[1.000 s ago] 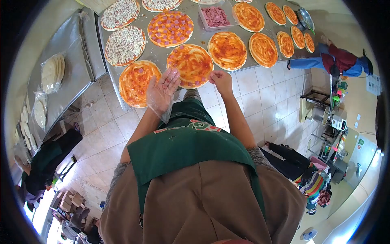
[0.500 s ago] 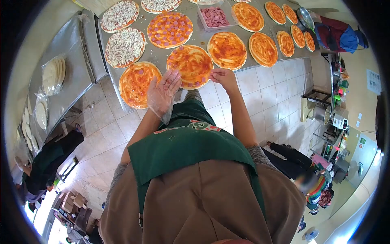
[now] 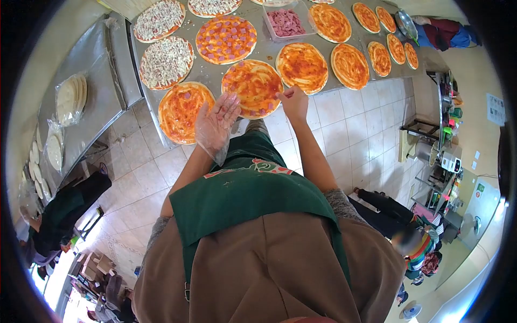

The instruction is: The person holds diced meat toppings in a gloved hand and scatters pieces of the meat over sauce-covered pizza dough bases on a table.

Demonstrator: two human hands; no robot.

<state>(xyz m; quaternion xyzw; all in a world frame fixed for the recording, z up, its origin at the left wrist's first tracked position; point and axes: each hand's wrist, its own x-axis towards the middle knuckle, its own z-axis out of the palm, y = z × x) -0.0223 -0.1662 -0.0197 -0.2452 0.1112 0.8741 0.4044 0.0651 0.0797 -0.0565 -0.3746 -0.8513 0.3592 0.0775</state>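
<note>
My left hand (image 3: 218, 121), in a clear plastic glove, is palm up and cupped at the near left edge of a sauced pizza base (image 3: 252, 86). Small pink pieces that look like diced ham (image 3: 230, 102) rest on its fingers. Several ham pieces lie along the left and lower rim of that base. At the base's right edge is my bare right hand (image 3: 294, 102), its fingers pinched together; anything between them is too small to make out. Left of my gloved hand sits another sauced base (image 3: 186, 113) with a little ham on it.
A plastic tub of diced ham (image 3: 285, 22) stands farther back on the metal table. Around it are a ham-topped pizza (image 3: 225, 39), a cheese-topped pizza (image 3: 167, 63) and several sauced bases. Bagged flat crusts (image 3: 71, 99) lie on the left table. Other people are at both sides.
My right hand has shifted slightly left and its fingers have curled in more. The left hand stays in place. At the far right, the other person's arm has moved up.
</note>
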